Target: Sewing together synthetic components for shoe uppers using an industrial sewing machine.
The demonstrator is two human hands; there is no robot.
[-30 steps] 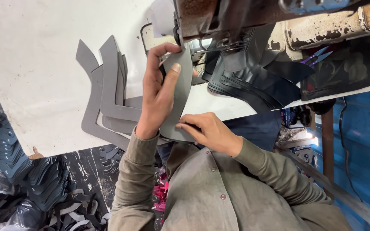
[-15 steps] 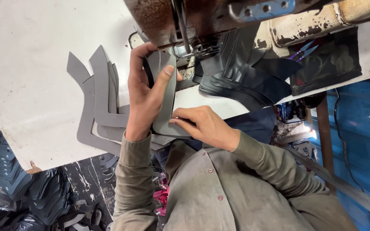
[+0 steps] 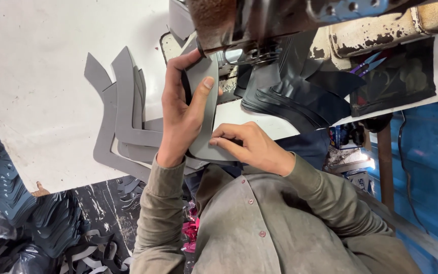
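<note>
Grey piece (image 3: 204, 111) lay on table (image 3: 36, 76) under sewing machine (image 3: 239, 25). Left hand (image 3: 181, 116) pinched its upper edge; right hand (image 3: 252, 147) pinched its lower end. Likely best: keep piece flat, fingers clear of needle. Grey stack (image 3: 122, 116) lay left of machine.

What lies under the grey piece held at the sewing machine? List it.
Under the grey piece near its lower end lie more grey cut pieces fanned on the white table. The left hand covers its left edge, the right hand its bottom; the machine head hides its top.
</note>
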